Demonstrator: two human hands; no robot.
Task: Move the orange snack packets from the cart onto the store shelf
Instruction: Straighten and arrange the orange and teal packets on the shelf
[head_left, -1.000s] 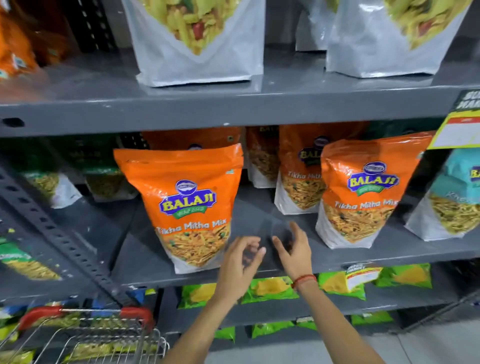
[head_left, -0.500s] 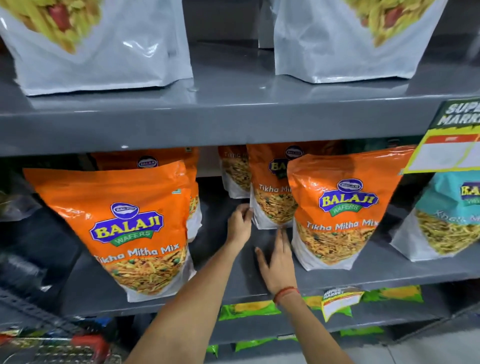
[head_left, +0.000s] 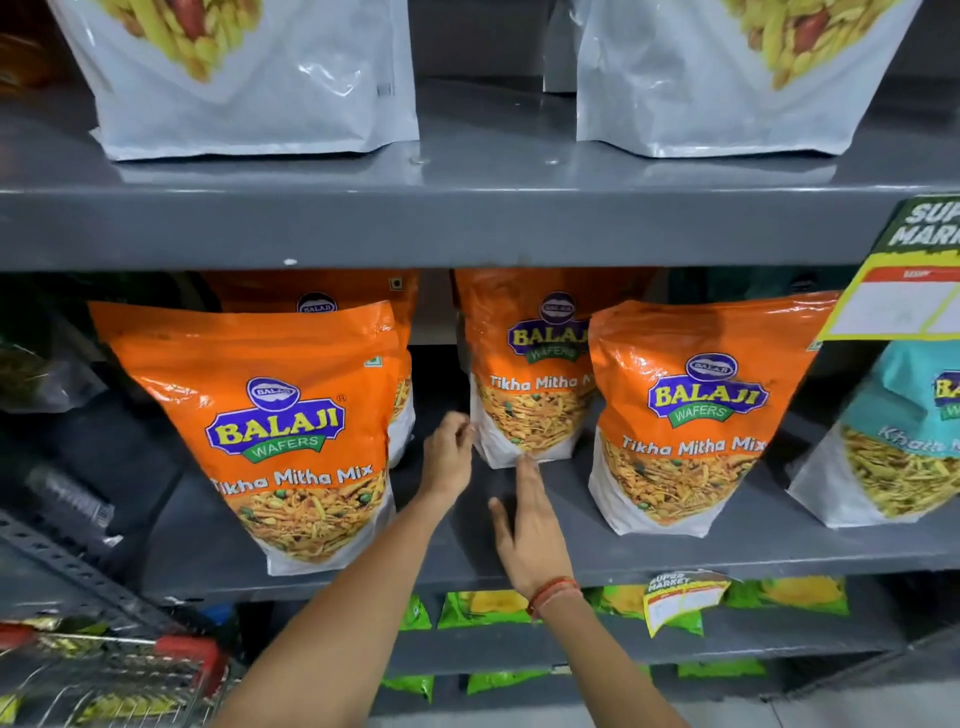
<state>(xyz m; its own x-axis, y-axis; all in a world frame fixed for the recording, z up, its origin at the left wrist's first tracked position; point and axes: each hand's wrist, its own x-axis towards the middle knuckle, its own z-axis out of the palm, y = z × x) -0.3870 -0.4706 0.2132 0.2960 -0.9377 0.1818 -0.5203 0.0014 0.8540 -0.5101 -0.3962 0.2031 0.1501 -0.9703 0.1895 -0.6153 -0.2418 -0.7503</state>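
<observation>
Several orange snack packets stand on the grey store shelf (head_left: 779, 558). A large one (head_left: 291, 436) is at the front left, with another (head_left: 332, 293) behind it. One more (head_left: 696, 415) stands at the front right. Between them, further back, is the middle orange packet (head_left: 530, 384). My left hand (head_left: 449, 457) has curled fingers pinching that packet's lower left corner. My right hand (head_left: 530, 525) lies flat on the shelf, fingers apart, with its fingertips touching the packet's bottom edge. The cart (head_left: 104, 670), with its red handle, shows at the lower left.
A teal packet (head_left: 914, 431) stands at the far right under a hanging price tag (head_left: 914, 291). White snack bags (head_left: 249, 78) sit on the shelf above. Green packets (head_left: 488, 608) line the shelf below. A slanted grey shelf post (head_left: 67, 566) runs along the left.
Both hands have reached deeper into the shelf, up to the middle orange packet. The left hand has closed on its corner. The view has moved closer and to the right.
</observation>
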